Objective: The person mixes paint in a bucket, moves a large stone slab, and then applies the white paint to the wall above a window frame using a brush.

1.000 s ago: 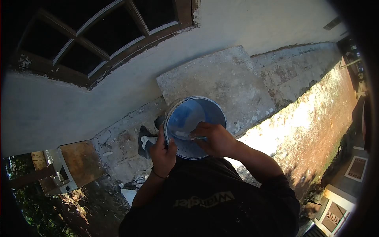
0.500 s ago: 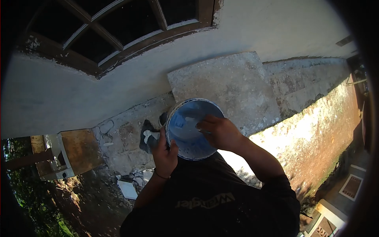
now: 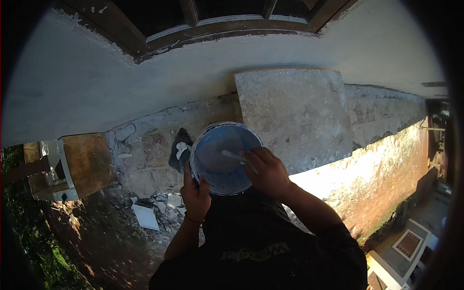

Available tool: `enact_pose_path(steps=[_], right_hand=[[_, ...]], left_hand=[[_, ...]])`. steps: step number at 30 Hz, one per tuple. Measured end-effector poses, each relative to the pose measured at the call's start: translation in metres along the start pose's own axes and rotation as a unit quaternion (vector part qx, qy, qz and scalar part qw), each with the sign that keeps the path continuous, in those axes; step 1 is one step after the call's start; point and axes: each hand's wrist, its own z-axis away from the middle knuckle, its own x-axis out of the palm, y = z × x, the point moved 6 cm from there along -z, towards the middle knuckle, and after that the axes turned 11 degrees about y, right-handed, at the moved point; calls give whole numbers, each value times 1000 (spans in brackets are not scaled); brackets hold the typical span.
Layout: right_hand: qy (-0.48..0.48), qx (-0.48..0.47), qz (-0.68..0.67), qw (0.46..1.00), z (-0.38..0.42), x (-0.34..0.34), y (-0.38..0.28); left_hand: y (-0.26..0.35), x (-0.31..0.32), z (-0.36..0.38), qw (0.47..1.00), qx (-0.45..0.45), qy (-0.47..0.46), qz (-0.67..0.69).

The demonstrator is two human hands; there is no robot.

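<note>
One bucket (image 3: 220, 164) is the object in hand: round, blue inside, pale rim, held up in front of the person's chest, above the rubble-strewn ledge and just near of the grey slab (image 3: 295, 116).

Handling, as a guess: rigid plastic wall, so it should take a rim grip without folding. The white smears suggest wet coating, so expect it slick wherever that stuff sits. Weight looks modest, since one hand carries it. Best hold is the rim or under the base; no bail handle is visible.

Left hand (image 3: 195, 193) is clamped on the near-left rim, thumb and fingers wrapped over the edge. Right hand (image 3: 266, 171) is inside the mouth from the right, fingers closed round a thin pale tool (image 3: 234, 155) whose tip lies against the inner wall. What the tool is, I cannot tell.

Contents: interior coated in a bluish-white film, with a paler streak by the tool tip. No pooled depth to see; it looks nearly empty, residue only.

Outward:
- dark shoe (image 3: 180, 151) with a white splash, just left of the bucket, on the ledge
- white tile piece (image 3: 145, 217) among broken bits, near left
- plastered wall (image 3: 145, 96) far side, with a dark wooden window frame (image 3: 203, 34) above
- sunlit reddish wall face (image 3: 377, 174) to the right
</note>
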Motion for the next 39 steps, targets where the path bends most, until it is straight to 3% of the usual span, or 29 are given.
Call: enact_pose_path(steps=[2,6,9,12,13,15,20,22,25,29,35,37,39], right_hand=[[72,-124,56,988,-14,19,-16],[74,-100,25,992,-42,70,-14],[113,-23,6,993,-61,105,14],[130,155,-29,979,-65,159,85],[126,160,-27,979,-64,183,104],[102,324,-20,941,-54,237,168],[-6,438,10,899,16,391,344],[-26,538,-21,842,60,450,419],[-29,533,53,844,95,507,504],[5,493,71,867,92,558,550],[66,579,35,812,77,577,563],[-4,542,98,834,61,571,554],[13,496,110,861,53,566,543]], left_hand=[[-24,-20,-13,999,-33,9,33],[-77,-59,-37,986,-149,44,55],[-124,-87,-51,975,-210,70,27],[-185,-102,-64,967,-239,91,15],[-207,-107,-67,965,-244,101,-2],[-252,-107,-74,955,-276,106,-12],[-364,-99,-74,934,-328,138,-28],[-399,-89,-77,925,-350,148,-14],[-447,-74,-70,912,-378,157,25],[-499,-60,-63,914,-370,166,22],[-536,-35,-70,908,-390,152,23],[-540,-29,-76,921,-364,140,16],[-543,-25,-79,913,-378,151,12]])
